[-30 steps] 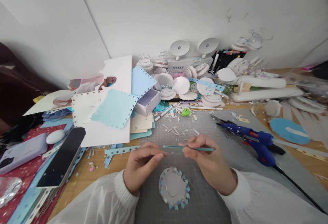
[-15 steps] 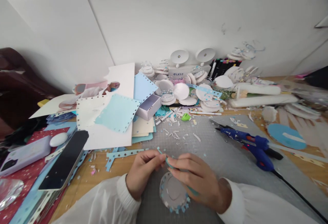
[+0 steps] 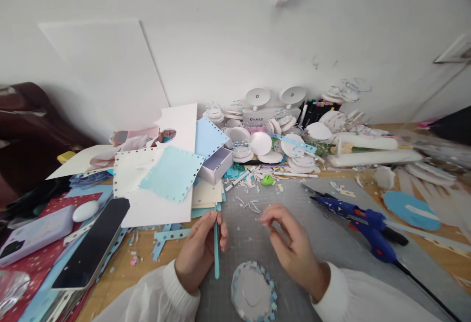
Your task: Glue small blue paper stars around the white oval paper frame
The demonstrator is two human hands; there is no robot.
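My left hand (image 3: 200,246) is closed around slim teal tweezers (image 3: 217,258), which stand nearly upright with the rounded end pointing toward me. To the right, my right hand (image 3: 290,248) is raised over the mat, its fingertips drawn together in a pinch. Anything between those fingertips is too small to make out. Below and between the hands lies a round white disc (image 3: 252,290), its rim ringed with small pale-blue and white star cutouts. Both hands are apart from the disc.
A blue glue gun (image 3: 368,221) rests on the grey mat (image 3: 305,268) at right. White paper scraps (image 3: 252,205) and a green clip-like piece (image 3: 268,180) lie ahead. Stacked white discs (image 3: 261,144) line the back. Punched paper sheets (image 3: 169,174) and a phone (image 3: 93,243) are at left.
The tweezers have passed from my right hand to my left. My hands have moved apart, the right one rising off the disc, which is now uncovered. The camera view has tilted up slightly.
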